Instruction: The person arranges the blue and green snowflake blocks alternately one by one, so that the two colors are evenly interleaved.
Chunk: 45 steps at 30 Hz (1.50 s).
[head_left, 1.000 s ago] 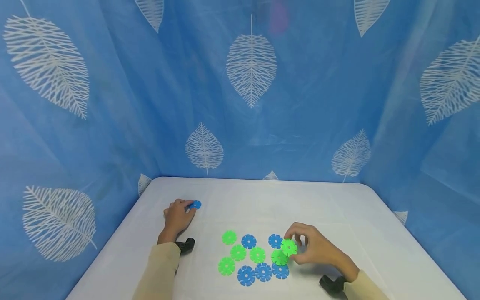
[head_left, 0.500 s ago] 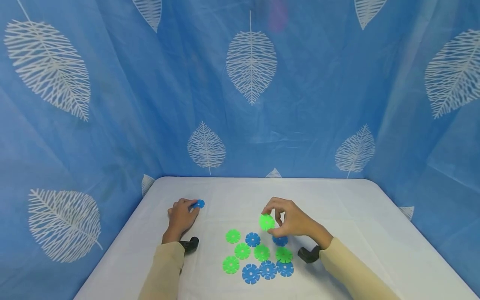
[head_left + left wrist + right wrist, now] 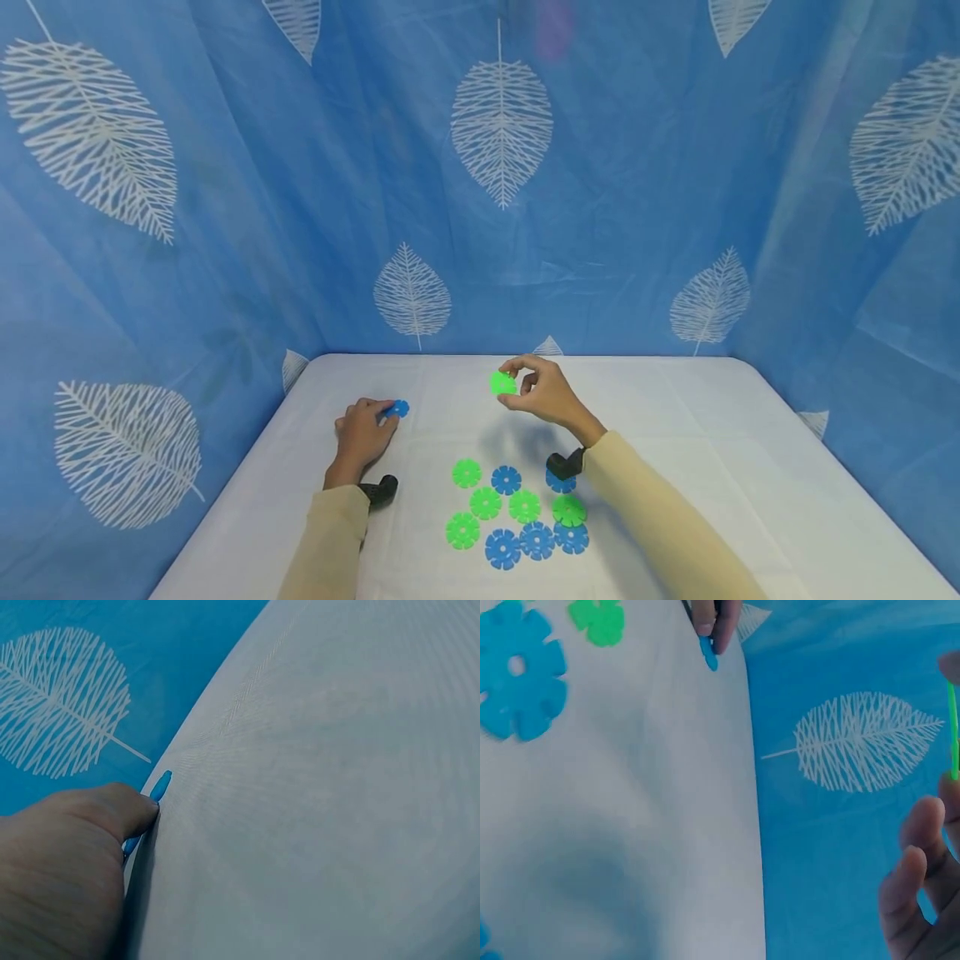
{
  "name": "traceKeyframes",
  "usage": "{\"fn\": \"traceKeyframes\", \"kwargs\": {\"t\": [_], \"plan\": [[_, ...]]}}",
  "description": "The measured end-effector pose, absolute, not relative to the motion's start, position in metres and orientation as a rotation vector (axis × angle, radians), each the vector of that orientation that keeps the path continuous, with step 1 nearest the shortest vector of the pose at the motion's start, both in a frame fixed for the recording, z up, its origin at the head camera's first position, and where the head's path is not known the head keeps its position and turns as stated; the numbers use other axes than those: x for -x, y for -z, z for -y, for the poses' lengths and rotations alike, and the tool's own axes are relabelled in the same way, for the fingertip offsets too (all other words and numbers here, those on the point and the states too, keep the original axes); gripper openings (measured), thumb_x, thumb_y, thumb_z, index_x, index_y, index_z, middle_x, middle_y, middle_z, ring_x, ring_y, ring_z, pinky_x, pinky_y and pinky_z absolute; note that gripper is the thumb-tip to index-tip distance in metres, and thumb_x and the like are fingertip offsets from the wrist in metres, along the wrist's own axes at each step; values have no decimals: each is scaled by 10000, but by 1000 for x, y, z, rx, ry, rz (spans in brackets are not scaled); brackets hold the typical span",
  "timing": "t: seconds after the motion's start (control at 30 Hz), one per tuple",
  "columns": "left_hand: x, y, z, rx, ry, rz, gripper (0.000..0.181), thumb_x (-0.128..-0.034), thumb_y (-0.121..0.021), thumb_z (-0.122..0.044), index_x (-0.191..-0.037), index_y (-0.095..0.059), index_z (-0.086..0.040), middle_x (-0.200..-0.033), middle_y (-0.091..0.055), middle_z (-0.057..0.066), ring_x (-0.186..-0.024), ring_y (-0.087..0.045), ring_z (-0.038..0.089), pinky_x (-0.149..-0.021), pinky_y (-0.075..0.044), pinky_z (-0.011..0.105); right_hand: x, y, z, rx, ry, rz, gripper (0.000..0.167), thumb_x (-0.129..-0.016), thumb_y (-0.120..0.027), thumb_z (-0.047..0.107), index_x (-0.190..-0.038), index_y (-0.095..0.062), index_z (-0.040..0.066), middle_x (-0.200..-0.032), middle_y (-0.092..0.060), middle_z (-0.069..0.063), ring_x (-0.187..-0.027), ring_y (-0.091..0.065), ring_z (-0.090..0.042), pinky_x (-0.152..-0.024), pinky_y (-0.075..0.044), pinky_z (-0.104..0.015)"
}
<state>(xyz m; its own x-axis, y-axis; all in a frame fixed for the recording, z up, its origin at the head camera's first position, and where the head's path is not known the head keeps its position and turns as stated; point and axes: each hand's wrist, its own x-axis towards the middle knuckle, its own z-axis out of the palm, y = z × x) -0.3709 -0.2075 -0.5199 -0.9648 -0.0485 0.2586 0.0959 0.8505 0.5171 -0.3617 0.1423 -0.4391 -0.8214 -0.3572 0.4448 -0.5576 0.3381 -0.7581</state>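
Observation:
My left hand (image 3: 362, 433) pinches a blue notched plastic disc (image 3: 401, 408) between thumb and fingers near the table's far left. In the left wrist view that disc (image 3: 162, 784) stands edge-on beyond the thumb. Raised above the far middle of the table, my right hand (image 3: 550, 396) pinches a bright green notched disc (image 3: 502, 383) at its edges. The right wrist view shows this green disc (image 3: 953, 731) edge-on between fingertip and thumb, the other fingers loosely bent. A gap separates the two held discs.
Several loose green discs (image 3: 486, 503) and blue discs (image 3: 502, 549) lie in a group on the white tabletop (image 3: 420, 517). One green disc (image 3: 568, 510) overlaps a blue one (image 3: 572, 538). Behind the table hangs a blue curtain (image 3: 615, 217) with white leaves.
My right hand has carried the green disc from the group's right side up, away and leftward, over the far part of the table. The left hand has held its blue disc in nearly the same place.

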Motion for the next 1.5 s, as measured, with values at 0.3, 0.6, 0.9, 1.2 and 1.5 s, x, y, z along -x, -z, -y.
{"fn": "traceKeyframes", "kwargs": {"t": [0.3, 0.6, 0.9, 1.2, 1.5], "plan": [[372, 518, 208, 31, 789, 2759, 412, -944, -660, -311, -1311, -672, -124, -1250, -613, 181, -1166, -550, 370, -922, -333, 542, 381, 448, -95, -618, -1470, 2346, 360, -809, -823, 217, -1147, -708, 176, -1018, -607, -36, -573, -548, -152, -569, -506, -295], [369, 524, 210, 7, 794, 2773, 407, -945, -666, -311, -1312, -674, -137, -1250, -615, 165, -1168, -549, 357, -906, -340, 522, 382, 465, -39, -526, -1456, 2327, 387, -798, -830, 313, -1143, -707, 186, -1013, -628, -25, -575, -525, -123, -598, -501, -275], [372, 526, 209, -16, 765, 2757, 405, -928, -684, -322, -1297, -686, -156, -1217, -627, 123, -1145, -559, 320, -893, -346, 493, 384, 480, -6, -388, -1256, 2543, 419, -782, -813, 435, -1135, -721, 229, -1008, -659, 37, -781, -606, -148, -671, -492, -313], [377, 524, 204, 5, 765, 2748, 399, -927, -685, -340, -1289, -693, -173, -1209, -640, 99, -1138, -564, 298, -889, -350, 485, 395, 495, 7, -345, -1050, 2691, 421, -767, -801, 442, -1096, -731, 190, -970, -664, 18, -811, -616, -134, -684, -512, -346], [376, 524, 207, -10, 764, 2727, 370, -918, -704, -330, -1258, -713, -184, -1184, -648, 90, -1102, -572, 287, -866, -341, 473, 404, 505, 21, -357, -965, 2784, 431, -765, -800, 414, -1118, -728, 177, -988, -652, 14, -824, -621, -143, -690, -514, -359]]}}
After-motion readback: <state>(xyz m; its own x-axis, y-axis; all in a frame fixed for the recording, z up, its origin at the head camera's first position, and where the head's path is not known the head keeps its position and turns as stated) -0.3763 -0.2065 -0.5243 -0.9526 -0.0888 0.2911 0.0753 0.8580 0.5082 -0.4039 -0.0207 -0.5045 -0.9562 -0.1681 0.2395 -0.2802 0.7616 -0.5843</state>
